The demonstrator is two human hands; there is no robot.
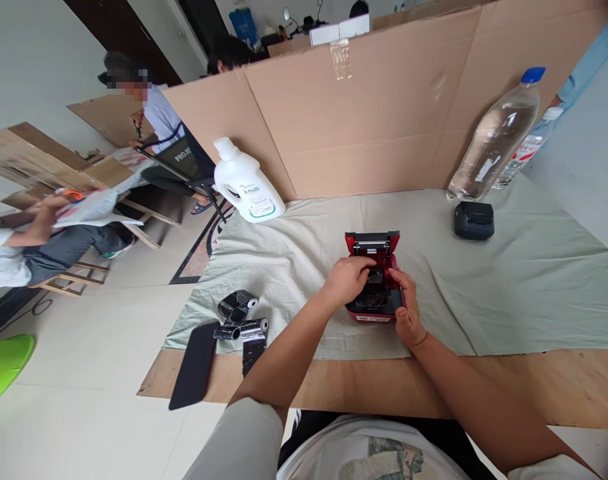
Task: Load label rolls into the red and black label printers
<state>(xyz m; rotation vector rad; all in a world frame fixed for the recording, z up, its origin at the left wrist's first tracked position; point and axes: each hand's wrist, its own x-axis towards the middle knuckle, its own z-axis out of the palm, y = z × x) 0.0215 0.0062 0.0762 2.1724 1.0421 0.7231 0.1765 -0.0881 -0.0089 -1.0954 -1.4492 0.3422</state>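
A small red and black label printer [377,318] stands on the cloth in front of me with its lid raised. Dark, shiny material lies inside its open bay. My left hand [348,279] reaches over the printer's left side, fingers bent together into the bay under the lid; what they pinch, if anything, is hidden. Along the printer's right wall, my right hand [409,313] grips the casing with fingers up the side and the thumb near the front corner. Left of my left forearm lie rolls of glossy black strip [237,307], one partly unrolled.
A black phone-like slab [194,365] overhangs the table's left front edge. A white jug [247,183] stands before the cardboard wall [364,127]. Back right are a large clear bottle [501,137], a smaller bottle [529,150] and a black box-shaped device [474,221]. Other people sit at left.
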